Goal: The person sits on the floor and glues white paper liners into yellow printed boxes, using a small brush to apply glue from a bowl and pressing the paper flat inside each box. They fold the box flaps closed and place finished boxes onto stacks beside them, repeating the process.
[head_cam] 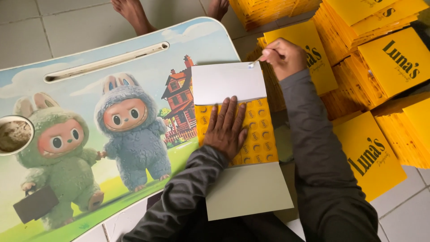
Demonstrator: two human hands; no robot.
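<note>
While the left hand [227, 130] lies flat, fingers spread and holding nothing, on a yellow patterned cardboard sheet with grey-white folded flaps [260, 130], its weight seems to keep the sheet from sliding or springing up at the creases. The sheet sits at the right end of a low worktop printed with two furry cartoon creatures and a red house [112, 112], part of it overhanging the edge toward the person's lap. One pale flap [228, 81] is turned up above the hand, another [246, 190] hangs below it, so only the yellow middle band shows between them.

The right hand [283, 56] is raised past the sheet's upper right corner, its grip closed around a small thin pale object [251, 64] whose tip touches or sits just beside the corner of the upper flap; what the object is I cannot tell. Holding it pinched like that suggests fine work at the fold's edge, though that is only a judgement.

To the right, on the tiled floor [403, 201], lie stacks of flat yellow cardboard pieces with dark lettering [394, 58], piled several deep and within easy reach of the right arm; one single piece [369, 154] lies apart nearer the person. At the left edge of the worktop a round white cup [15, 134] sits in a recess, holding a brownish drink or residue. A long narrow slot [107, 62] runs near the worktop's far edge, nothing in it. Two bare feet of another person [134, 13] rest on the floor beyond.
</note>
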